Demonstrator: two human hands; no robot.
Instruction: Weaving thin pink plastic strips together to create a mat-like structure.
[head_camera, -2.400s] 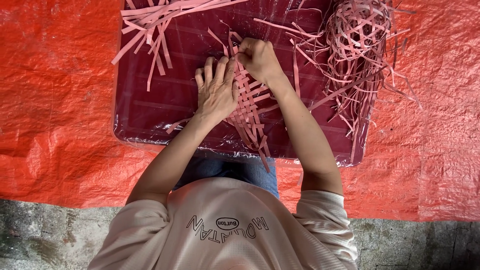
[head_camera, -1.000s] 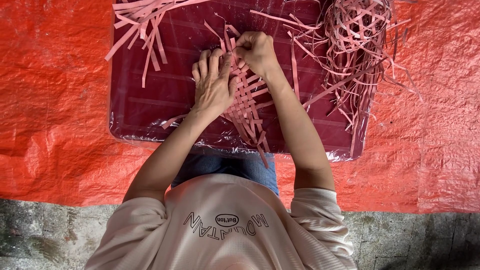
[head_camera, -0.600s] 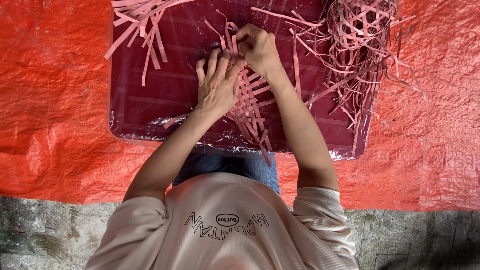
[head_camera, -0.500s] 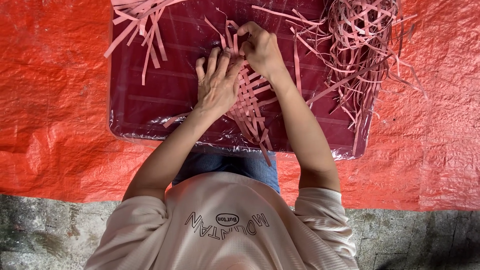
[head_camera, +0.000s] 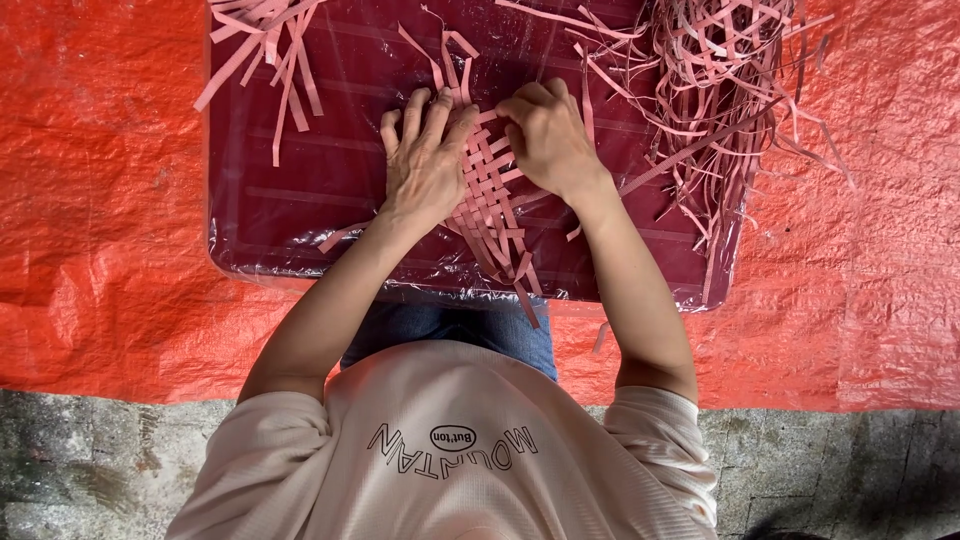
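On the dark red board (head_camera: 300, 200), the left hand (head_camera: 425, 165) lies flat with fingers spread, pinning the pink woven strip mat (head_camera: 490, 195) at the board's middle, while the right hand (head_camera: 545, 135), just beside it, pinches one strip to thread it.

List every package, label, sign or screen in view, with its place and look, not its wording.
Shirt print: dark arched lettering around a small oval badge, on the pale pink shirt at the bottom centre.
Clear plastic wrap: glossy film over the dark red board in front of the person.
No signs or screens show.
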